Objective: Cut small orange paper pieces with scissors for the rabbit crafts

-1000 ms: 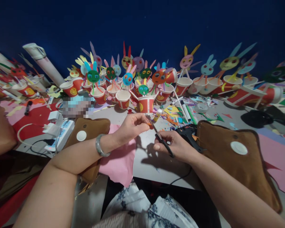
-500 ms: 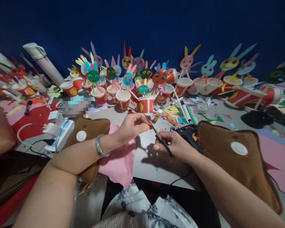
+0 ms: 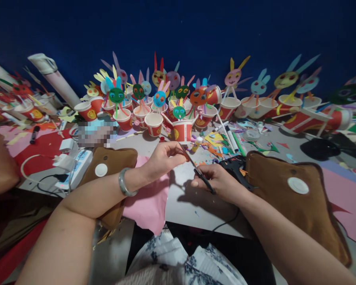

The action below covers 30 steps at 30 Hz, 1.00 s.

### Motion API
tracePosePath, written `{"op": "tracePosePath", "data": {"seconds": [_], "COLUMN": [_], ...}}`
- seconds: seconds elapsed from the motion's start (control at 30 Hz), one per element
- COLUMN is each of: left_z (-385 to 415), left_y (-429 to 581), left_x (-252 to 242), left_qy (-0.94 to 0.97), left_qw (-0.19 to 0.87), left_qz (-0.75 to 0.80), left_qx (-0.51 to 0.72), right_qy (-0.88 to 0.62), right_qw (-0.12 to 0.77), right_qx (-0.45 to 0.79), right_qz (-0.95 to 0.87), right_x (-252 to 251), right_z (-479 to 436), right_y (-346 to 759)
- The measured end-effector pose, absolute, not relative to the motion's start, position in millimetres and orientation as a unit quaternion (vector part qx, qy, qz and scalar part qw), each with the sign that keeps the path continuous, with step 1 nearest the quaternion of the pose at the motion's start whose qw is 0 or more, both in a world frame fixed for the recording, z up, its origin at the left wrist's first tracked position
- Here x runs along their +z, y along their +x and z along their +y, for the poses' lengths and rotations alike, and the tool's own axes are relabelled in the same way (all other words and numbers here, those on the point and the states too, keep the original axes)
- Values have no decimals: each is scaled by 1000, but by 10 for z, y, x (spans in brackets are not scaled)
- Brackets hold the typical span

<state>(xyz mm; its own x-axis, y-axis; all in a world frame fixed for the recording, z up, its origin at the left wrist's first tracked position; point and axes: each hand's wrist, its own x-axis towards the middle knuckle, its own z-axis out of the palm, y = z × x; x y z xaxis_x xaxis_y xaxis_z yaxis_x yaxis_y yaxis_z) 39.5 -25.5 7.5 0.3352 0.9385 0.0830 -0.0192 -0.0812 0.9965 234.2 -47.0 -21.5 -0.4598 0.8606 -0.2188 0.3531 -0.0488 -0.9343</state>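
Note:
My right hand is closed around black-handled scissors, whose blades point up and left toward my left hand. My left hand, with a bangle on its wrist, pinches a small piece of orange paper at the blade tips; most of it is hidden by the fingers. Just beyond the hands stands a red and white paper cup with a green paper rabbit face above it. A glue stick stands upright beside that cup. Pink paper lies under my left forearm.
Several paper cups with rabbit faces line the back, before a dark blue wall. Brown pouches lie left and right. A power strip, markers and paper scraps cover parts of the table. Another person's arm shows at left.
Both hands stay almost where they were. The scissor blades look slightly more closed, and less of the orange paper shows at my left fingertips.

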Motion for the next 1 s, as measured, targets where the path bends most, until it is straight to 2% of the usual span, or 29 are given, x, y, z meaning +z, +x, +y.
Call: {"op": "tracePosePath", "data": {"seconds": [0.37,0.53,0.67,0.73,0.87,1.0], "left_z": [-196,-81,-11,-29,-98,-97], "left_y": [413,357,294,271,261,224], "left_x": [35,-98,-162,-149,-111,-37], "left_qy": [549,617,733,799,906,923], "left_qw": [576,561,513,454,297,267], "left_qz": [427,430,397,368,290,276], "left_qx": [429,346,204,142,88,19], "right_qy": [-494,-510,-515,-514,-508,-493], "right_qw": [384,415,433,436,426,434], "right_qx": [535,530,526,525,533,531], "right_qz": [-567,-536,-520,-520,-526,-535], "right_x": [-238,-243,-209,-195,-200,-240], "right_z": [-434,-437,-458,-464,-459,-444], "right_y": [2368,2345,2323,2317,2322,2339]}}
